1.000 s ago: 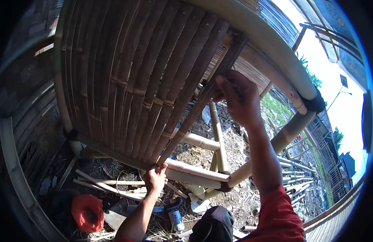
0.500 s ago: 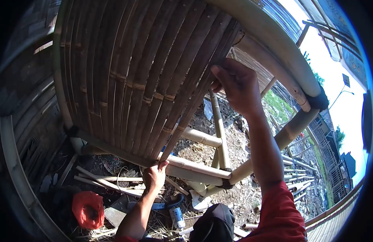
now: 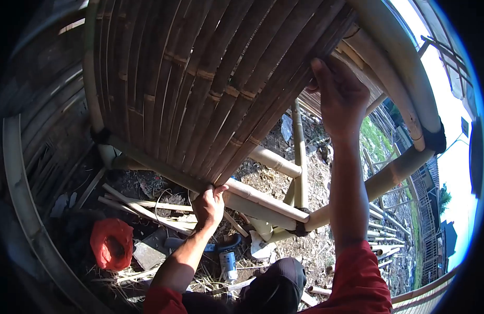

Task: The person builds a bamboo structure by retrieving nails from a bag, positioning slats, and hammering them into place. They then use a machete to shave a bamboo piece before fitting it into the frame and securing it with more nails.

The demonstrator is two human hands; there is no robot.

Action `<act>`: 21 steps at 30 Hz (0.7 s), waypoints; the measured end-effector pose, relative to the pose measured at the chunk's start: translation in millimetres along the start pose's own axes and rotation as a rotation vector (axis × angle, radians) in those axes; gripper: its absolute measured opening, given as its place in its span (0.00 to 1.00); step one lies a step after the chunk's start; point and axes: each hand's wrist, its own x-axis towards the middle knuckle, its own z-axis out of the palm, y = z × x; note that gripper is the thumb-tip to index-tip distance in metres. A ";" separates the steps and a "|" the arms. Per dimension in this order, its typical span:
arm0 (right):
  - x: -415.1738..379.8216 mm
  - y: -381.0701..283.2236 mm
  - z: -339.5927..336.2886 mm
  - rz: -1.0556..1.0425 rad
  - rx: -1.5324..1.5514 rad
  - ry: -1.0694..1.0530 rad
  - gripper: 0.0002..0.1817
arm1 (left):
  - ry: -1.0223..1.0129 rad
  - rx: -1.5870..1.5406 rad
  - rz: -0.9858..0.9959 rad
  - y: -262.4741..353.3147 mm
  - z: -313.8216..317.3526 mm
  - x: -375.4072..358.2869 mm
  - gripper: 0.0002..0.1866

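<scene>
Dark split-bamboo slats (image 3: 221, 78) lie side by side across a bamboo frame. My right hand (image 3: 341, 99) is closed at the outermost bamboo slat (image 3: 283, 112), thumb on its upper face and fingers curled at the edge, partly hidden. Near that slat's lower end, my left hand (image 3: 209, 206) grips with the thumb raised beside the slat tip, against the lower bamboo rail (image 3: 252, 206). The outermost slat lies close along its neighbour. Black binding (image 3: 300, 224) wraps the rail's corner joint.
Below the frame are a red plastic bag (image 3: 112, 243), a blue-and-white can (image 3: 228, 266) and loose bamboo strips (image 3: 142, 209). A dark cap (image 3: 278, 285) shows at the bottom. Thick bamboo poles (image 3: 401, 167) form the right side; cut bamboo lies on the ground beyond.
The outermost slat has come closer to its neighbour, narrowing the gap at its lower end. Both hands stay on it. The view has shifted, so the right hand appears higher and farther right.
</scene>
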 end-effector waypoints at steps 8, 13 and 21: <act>7.2 13.8 -12.0 -0.148 -0.243 -0.152 0.17 | -0.019 -0.257 -0.011 -29.6 35.3 -0.9 0.12; 26.9 104.1 -87.7 -0.237 -0.314 -0.416 0.31 | -0.065 -0.169 0.092 -11.6 -26.2 -0.1 0.08; -19.1 -7.4 8.2 -0.304 -0.538 -0.327 0.49 | 0.315 0.058 -0.246 -178.9 -202.7 -62.3 0.09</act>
